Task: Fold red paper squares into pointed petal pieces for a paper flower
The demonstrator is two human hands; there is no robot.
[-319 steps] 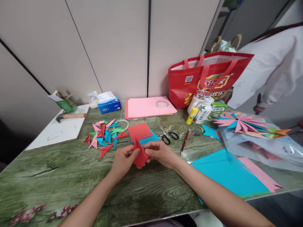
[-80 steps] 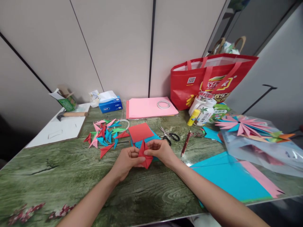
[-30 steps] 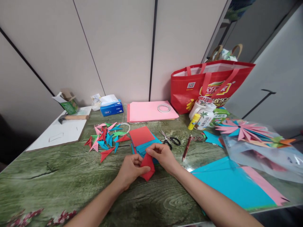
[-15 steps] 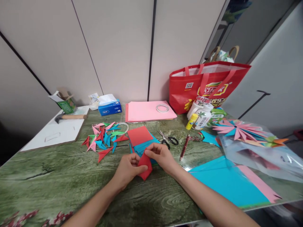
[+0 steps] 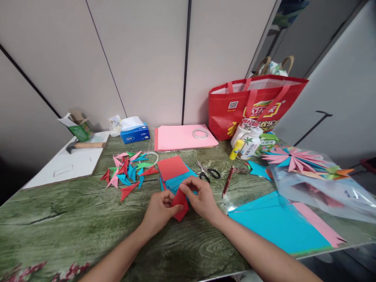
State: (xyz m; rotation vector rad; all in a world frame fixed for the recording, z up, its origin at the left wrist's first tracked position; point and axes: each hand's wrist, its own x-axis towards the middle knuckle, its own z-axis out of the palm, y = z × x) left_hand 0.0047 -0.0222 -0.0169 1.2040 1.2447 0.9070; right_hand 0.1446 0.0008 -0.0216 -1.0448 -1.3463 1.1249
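Observation:
A partly folded piece of red paper (image 5: pixel 181 208) is held up between both hands, over the near middle of the table. My left hand (image 5: pixel 159 208) is closed on its left side, with the thumb lying across the front. The thumb and fingers of my right hand (image 5: pixel 199 196) pinch its upper corner. Just behind the hands lies a stack of square paper sheets (image 5: pixel 174 168), red on top and blue beneath, partly hidden by the fingers. Several folded paper pieces (image 5: pixel 126 172) in red, pink, blue and green are heaped to the left.
Scissors (image 5: pixel 209 171) and a dark red pencil (image 5: pixel 228 181) lie right of the stack. Blue sheets (image 5: pixel 279 223) and a paper star (image 5: pixel 293 158) are at right. A red bag (image 5: pixel 226 117), glue stick (image 5: pixel 236 149), tissue box (image 5: pixel 135 134) and hammer (image 5: pixel 85 145) stand or lie farther back.
Both hands stay on the red paper in nearly the same place. The paper's lower part looks slightly narrower and turned. The whole view has shifted a little.

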